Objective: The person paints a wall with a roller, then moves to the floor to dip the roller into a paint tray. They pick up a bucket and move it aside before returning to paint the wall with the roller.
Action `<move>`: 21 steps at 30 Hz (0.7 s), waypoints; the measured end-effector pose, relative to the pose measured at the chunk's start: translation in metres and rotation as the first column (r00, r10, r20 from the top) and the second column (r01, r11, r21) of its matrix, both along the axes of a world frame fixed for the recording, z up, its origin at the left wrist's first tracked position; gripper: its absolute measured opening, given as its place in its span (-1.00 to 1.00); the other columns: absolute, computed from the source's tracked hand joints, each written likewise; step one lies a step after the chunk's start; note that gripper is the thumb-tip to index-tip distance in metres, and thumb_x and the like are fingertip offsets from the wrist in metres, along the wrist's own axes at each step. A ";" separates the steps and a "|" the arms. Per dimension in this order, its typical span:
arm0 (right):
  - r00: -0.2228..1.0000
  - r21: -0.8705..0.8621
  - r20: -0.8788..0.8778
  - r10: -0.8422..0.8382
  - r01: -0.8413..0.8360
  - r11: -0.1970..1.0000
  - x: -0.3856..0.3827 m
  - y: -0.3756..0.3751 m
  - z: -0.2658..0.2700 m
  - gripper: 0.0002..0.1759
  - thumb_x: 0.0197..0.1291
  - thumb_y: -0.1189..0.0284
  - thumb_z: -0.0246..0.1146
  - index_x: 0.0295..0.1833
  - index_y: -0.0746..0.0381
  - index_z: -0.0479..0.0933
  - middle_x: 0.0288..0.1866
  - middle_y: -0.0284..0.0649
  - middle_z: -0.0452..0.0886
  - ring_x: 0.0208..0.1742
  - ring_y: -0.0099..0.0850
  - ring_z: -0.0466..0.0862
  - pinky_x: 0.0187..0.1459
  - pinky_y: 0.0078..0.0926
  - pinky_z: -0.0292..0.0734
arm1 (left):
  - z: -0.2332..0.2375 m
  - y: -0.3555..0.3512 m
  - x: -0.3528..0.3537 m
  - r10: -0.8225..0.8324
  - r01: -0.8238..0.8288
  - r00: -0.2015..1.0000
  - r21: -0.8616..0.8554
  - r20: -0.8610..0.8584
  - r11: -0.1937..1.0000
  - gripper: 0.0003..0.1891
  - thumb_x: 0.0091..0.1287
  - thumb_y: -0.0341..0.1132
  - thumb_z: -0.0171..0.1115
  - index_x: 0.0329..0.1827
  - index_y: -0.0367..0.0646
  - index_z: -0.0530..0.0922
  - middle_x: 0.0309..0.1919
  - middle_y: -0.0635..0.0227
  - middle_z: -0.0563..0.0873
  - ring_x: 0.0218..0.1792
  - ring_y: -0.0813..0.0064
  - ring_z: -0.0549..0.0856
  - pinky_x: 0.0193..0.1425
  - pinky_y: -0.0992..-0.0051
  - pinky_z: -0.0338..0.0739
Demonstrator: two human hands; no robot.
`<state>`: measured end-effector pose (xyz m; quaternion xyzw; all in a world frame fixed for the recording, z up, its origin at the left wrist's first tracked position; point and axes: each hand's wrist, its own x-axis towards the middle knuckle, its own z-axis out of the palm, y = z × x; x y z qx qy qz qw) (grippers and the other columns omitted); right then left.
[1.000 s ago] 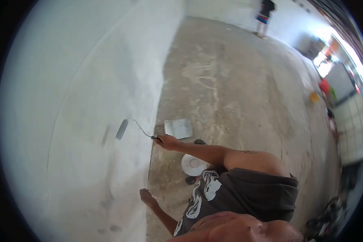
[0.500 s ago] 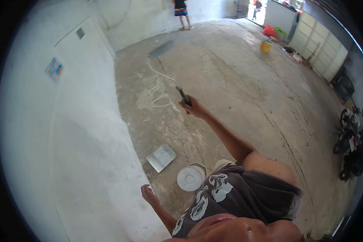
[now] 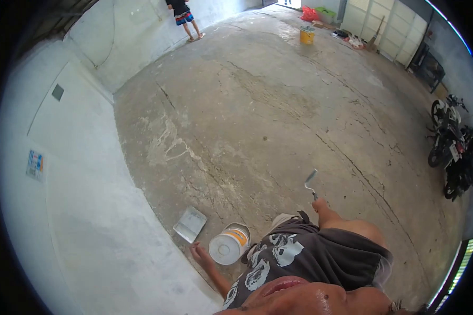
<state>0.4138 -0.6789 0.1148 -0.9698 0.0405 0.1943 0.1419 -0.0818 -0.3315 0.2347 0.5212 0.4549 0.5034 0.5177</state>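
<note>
Landmark: the white bucket [image 3: 227,248], on the concrete floor [image 3: 257,142] close to the person's legs.
Paint roller [image 3: 311,178]: well to the right of the bucket, its sleeve pointing away from the person.
Right hand [image 3: 320,205]: right of the bucket, fingers closed round the roller's handle.
Left hand [image 3: 198,253]: just left of the bucket as seen from above, fingers loosely parted, nothing visible in it; whether it touches the bucket cannot be told.
Hands together or apart: well apart, the bucket's place lying between them.
Roller weight: probably light enough for one hand, with more pull at the sleeve end if loaded.
Roller frame: thin bent rod, likely stiff.
Roller sleeve: probably soft, and slippery if wet; dampness cannot be told.
Best hold: the handle, clear of the sleeve.
Paint tray [image 3: 190,224]: beyond and left of the bucket, looks shallow and light, best lifted by opposite rims.
</note>
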 end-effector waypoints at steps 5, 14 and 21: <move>0.998 0.293 0.052 0.045 -0.058 0.954 0.020 0.029 -0.005 -0.39 0.29 0.01 0.22 -0.64 0.29 0.53 -0.73 -0.13 0.55 -0.69 -0.25 0.61 -0.51 -0.28 0.52 | -0.016 0.008 0.051 -0.365 0.364 0.931 -0.032 -0.024 0.931 -0.77 0.51 -0.28 0.06 0.11 -0.18 0.49 -0.41 0.52 0.43 -0.45 0.70 0.37 -0.40 0.61 0.26; 0.648 0.507 0.743 -0.167 -0.383 0.772 -0.014 0.165 0.325 -0.51 0.38 0.04 0.22 -0.08 0.33 0.50 -0.32 0.01 0.69 -0.22 -0.10 0.73 -0.15 -0.15 0.54 | 0.021 0.064 0.089 -0.577 0.604 0.787 0.088 -0.219 0.792 -0.75 0.53 -0.24 0.08 0.12 -0.19 0.52 -0.32 0.47 0.51 -0.37 0.69 0.47 -0.31 0.60 0.41; 0.964 0.875 0.257 0.068 -0.262 0.407 -0.012 0.204 0.361 -0.58 0.34 0.09 0.31 -0.18 0.25 0.43 -0.49 -0.30 0.54 -0.56 -0.54 0.56 -0.56 -0.47 0.46 | 0.054 0.048 0.162 -0.721 0.722 0.692 -0.009 0.013 0.692 -0.76 0.57 -0.19 0.07 0.08 -0.16 0.51 -0.28 0.47 0.51 -0.33 0.70 0.46 -0.24 0.64 0.40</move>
